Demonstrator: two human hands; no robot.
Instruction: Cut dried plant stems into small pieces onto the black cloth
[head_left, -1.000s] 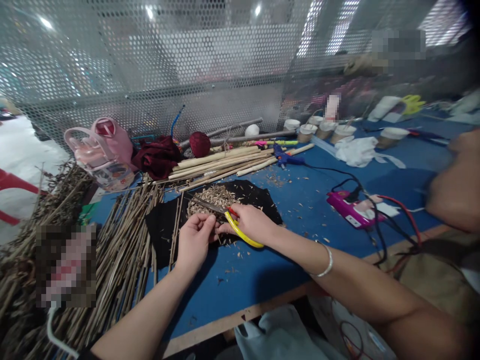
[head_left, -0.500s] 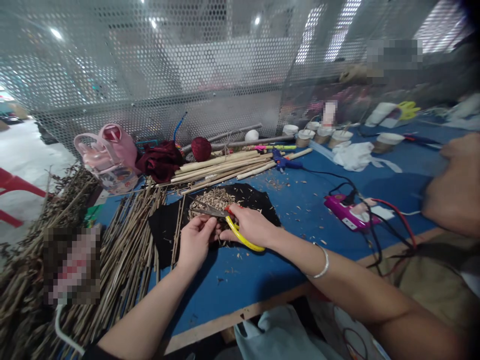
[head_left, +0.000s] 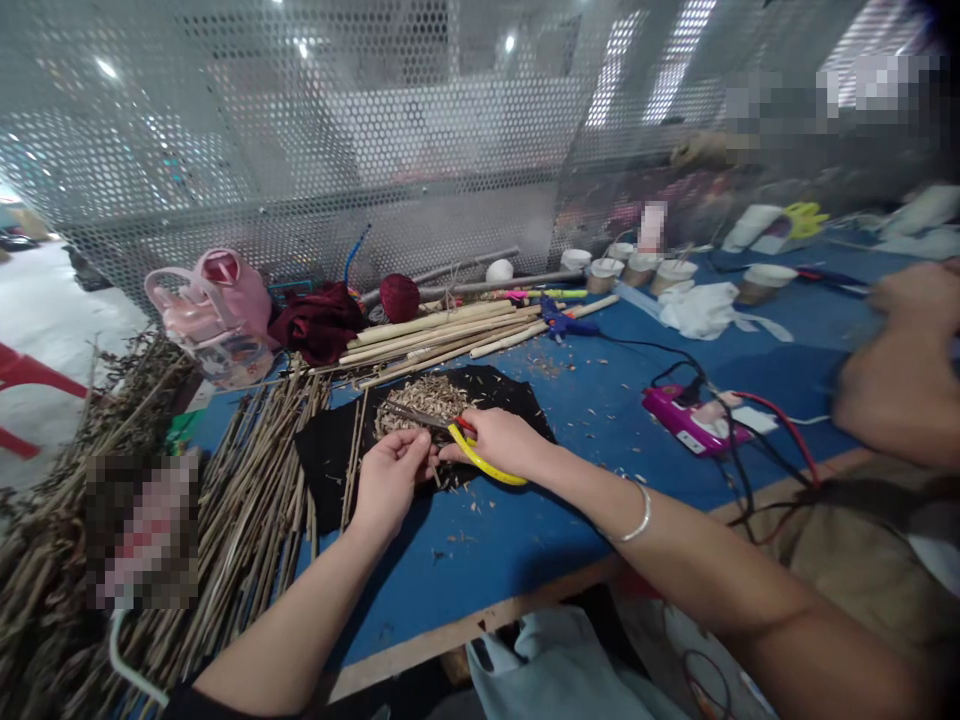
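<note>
My right hand [head_left: 504,440] is closed around scissors [head_left: 489,464] with yellow, partly red handles. Their dark blades point left, over a heap of short, pale cut stem pieces [head_left: 424,395]. Just in front of the heap, my left hand [head_left: 391,475] pinches thumb and fingers together close below the blades. What lies in that pinch is too small and hidden to make out. Under the heap spreads a black cloth [head_left: 326,460], with a few thin stalks lying across its left part.
Long dry stalks [head_left: 247,480] are stacked on the left. Behind the cloth lie pale sticks [head_left: 442,330], a blue glue gun [head_left: 562,320] and a dark red yarn ball [head_left: 399,298]. A purple power strip [head_left: 686,420] with cables sits right, near another person's arm [head_left: 900,370].
The scissors' blades and handles have drawn closer together in my right hand. My left hand keeps its pinch in nearly the same place. The whole view has shifted slightly.
</note>
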